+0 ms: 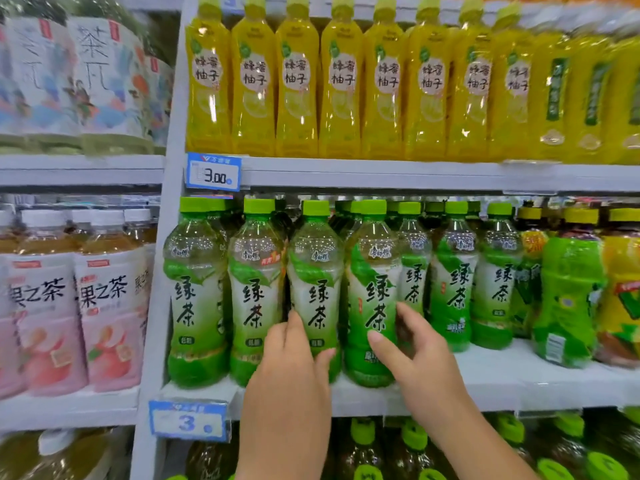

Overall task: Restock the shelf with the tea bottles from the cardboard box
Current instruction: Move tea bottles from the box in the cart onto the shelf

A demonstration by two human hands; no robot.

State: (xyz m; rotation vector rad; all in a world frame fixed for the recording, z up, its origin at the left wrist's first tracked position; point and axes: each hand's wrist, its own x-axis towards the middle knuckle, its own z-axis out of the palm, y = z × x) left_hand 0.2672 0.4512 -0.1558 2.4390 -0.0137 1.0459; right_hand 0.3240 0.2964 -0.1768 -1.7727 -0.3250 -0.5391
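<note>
On the middle shelf [485, 382] the front row of green tea bottles looks nearly full; left hand [294, 368] holds one bottle [317, 289], right hand [408, 344] grips its neighbour [372, 292]. The box is out of sight.

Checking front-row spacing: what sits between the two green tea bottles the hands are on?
Head view: nothing stands between the left hand's bottle and the right hand's bottle. Only a narrow dark gap, with caps of back-row bottles above it.
</note>
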